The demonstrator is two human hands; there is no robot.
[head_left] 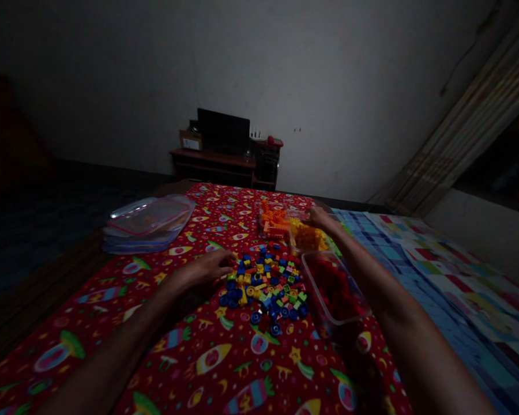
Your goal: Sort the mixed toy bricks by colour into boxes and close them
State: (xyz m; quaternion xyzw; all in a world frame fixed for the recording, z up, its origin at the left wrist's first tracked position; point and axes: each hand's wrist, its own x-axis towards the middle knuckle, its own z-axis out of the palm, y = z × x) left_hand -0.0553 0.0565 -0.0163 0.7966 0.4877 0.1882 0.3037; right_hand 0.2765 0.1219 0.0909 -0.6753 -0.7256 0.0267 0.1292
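My left hand (214, 265) is at the left edge of a pile of mixed toy building blocks (270, 279), its fingers loosely bent and apart from the thumb. Blue, yellow, green, orange and pink pieces make up the pile, some with round wheels. My right hand (316, 215) reaches over the far side of the box of yellow blocks (307, 235), fingers closed together; what they hold, if anything, is too small to make out. A clear box of red blocks (335, 288) stands under my right forearm, and a box of orange blocks (274, 219) stands further back.
Several clear lids with coloured rims (149, 219) lie stacked at the left on the red patterned cloth (216, 357). Green pieces (334, 246) show partly behind my right arm. Blue checked bedding (372, 248) lies at the right. A desk with a monitor (224, 131) stands by the wall.
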